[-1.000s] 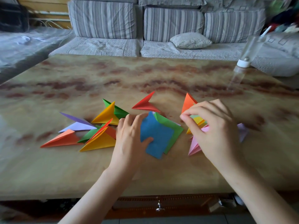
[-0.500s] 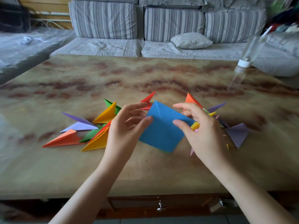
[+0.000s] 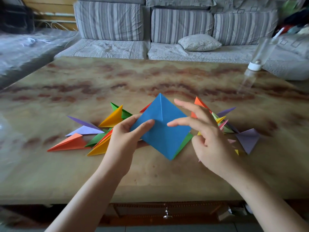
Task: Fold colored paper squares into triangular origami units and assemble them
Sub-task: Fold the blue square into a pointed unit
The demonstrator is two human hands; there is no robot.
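Note:
A blue paper square (image 3: 161,131) with a crease from its top corner is held above the table as a diamond. My left hand (image 3: 128,138) pinches its left corner between thumb and fingers. To the right of the sheet my right hand (image 3: 207,136) hovers with fingers spread, its index fingertip close to the sheet's middle, holding nothing. A green sheet (image 3: 184,143) peeks out beneath the blue one. Folded triangular units lie on the left: orange (image 3: 68,144), yellow (image 3: 113,118), purple (image 3: 85,129). On the right lies a joined cluster with a purple unit (image 3: 248,139).
The marbled table (image 3: 150,178) reaches its front edge near me, with a drawer knob (image 3: 167,215) below. A clear bottle with a white cap (image 3: 255,64) stands at the far right. A striped sofa with a cushion (image 3: 199,42) is behind the table.
The blue sheet was lifted off the green one and turned into a diamond. My right hand let go of the cluster and opened beside the sheet.

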